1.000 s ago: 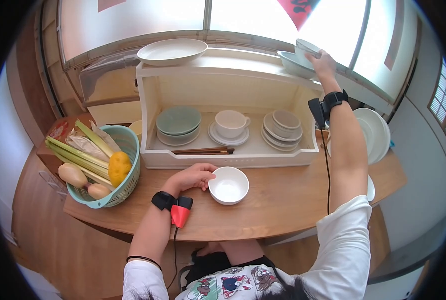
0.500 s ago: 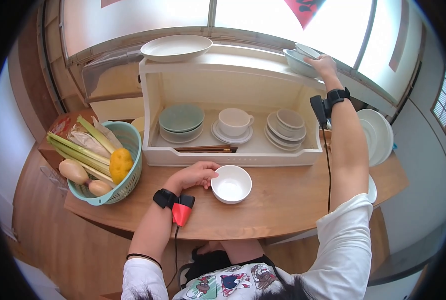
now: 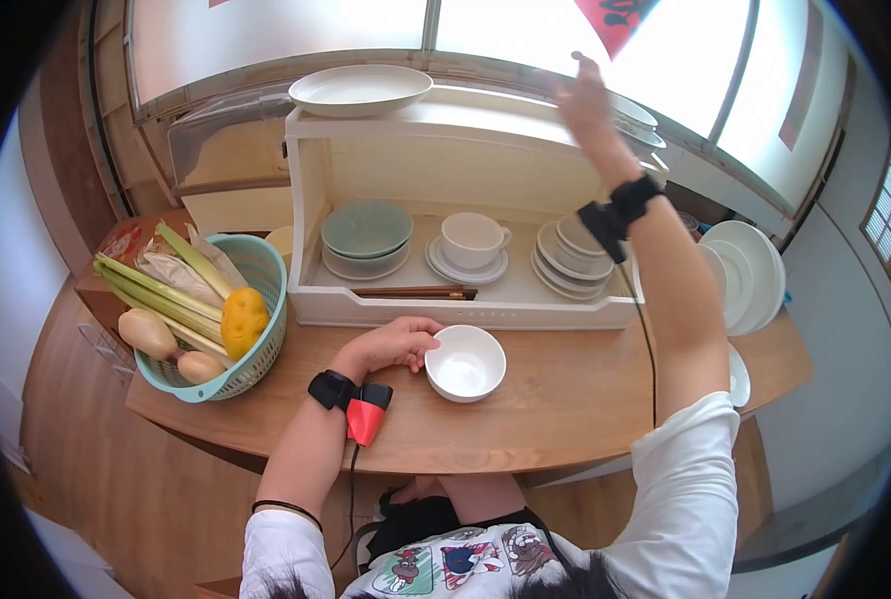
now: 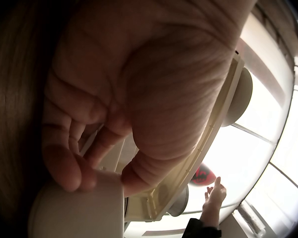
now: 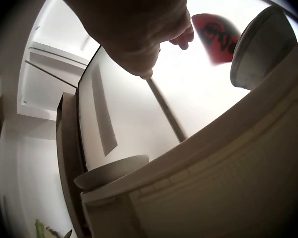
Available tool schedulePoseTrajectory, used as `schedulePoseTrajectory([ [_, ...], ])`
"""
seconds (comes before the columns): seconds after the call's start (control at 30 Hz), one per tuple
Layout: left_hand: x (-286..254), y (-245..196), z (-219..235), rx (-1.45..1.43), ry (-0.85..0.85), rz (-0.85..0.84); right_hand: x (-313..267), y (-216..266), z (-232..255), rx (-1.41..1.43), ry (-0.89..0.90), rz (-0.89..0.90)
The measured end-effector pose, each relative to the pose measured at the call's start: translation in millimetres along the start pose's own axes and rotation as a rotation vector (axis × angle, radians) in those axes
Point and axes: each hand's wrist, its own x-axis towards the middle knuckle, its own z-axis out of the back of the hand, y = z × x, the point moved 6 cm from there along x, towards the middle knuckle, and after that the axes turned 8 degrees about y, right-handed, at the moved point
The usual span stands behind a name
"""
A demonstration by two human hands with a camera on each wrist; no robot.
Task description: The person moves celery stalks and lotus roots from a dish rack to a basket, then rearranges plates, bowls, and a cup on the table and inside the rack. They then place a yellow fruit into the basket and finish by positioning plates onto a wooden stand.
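**One side steadied, one side free**

On the desk (image 3: 545,429), before the shelf (image 3: 525,317), the white bowl (image 3: 465,364) is pinched at its side by the left grip (image 3: 394,344). Nothing is held by the right grip (image 3: 587,105), raised near the stacked bowls (image 3: 641,125). Light, level pressure is advised, and knocks to the stack are best avoided.

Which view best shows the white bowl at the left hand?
The head view: it shows the white bowl from above, rim and inside. The left wrist view shows only part of its outer wall; the right wrist view doesn't show it.
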Motion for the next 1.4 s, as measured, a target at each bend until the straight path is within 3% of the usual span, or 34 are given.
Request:
schedulePoseTrajectory([
  [0.03, 0, 0, -1, -0.003, 0.001, 0.003, 0, 30, -23, 0.020, 0.179, 0.020],
  [0.07, 0, 1, -1, -0.001, 0.002, 0.006, -6, 60, -42, -0.004, 0.249, 0.153],
  [0.2, 1, 2, 1, 0.002, -0.009, -0.008, -22, 132, -88, 0.179, 0.573, -0.099],
  [0.3, 1, 1, 1, 0.002, -0.014, -0.004, -21, 153, -105, 0.151, 0.663, -0.196],
  [0.47, 1, 4, 2, -0.003, -0.019, 0.002, -16, 157, -100, 0.212, 0.494, -0.166],
  [0.73, 1, 1, 1, 0.007, -0.026, 0.015, -16, 172, -84, -0.040, 0.368, 0.014],
  [0.83, 2, 3, 3, -0.005, -0.032, 0.003, -20, 174, -91, -0.180, 0.365, 0.070],
  [1.13, 0, 1, 1, 0.022, -0.037, 0.014, -26, 162, -106, -0.175, 0.471, 0.025],
  [1.4, -2, -5, -4, 0.088, -0.110, 0.026, -43, 157, -52, -0.194, 0.538, -0.043],
])
